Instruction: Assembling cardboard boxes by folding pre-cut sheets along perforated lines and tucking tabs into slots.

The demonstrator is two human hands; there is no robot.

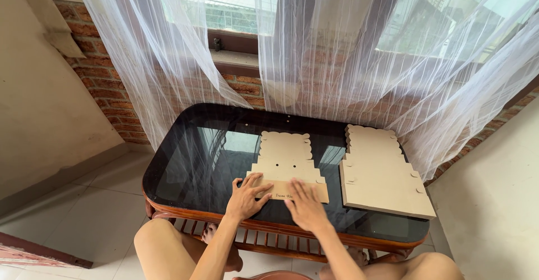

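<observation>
**Flat cardboard sheet pressed under both hands**

Lower centre of the frame: left hand [245, 197] and right hand [305, 204] rest fingers spread, gripping nothing, on the cardboard sheet [286, 165] lying on the glass counter [191, 168]. Right: a cardboard stack [382, 179]. Folding likely needs a firmer edge grip.

Flat box blank [286, 165] lies left of cardboard stack [382, 173] on table [185, 168].

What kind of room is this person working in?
Most likely a room in a home: a low glass-topped table in a wooden frame, sheer curtains over a window in a brick wall, and a tiled floor.
</observation>
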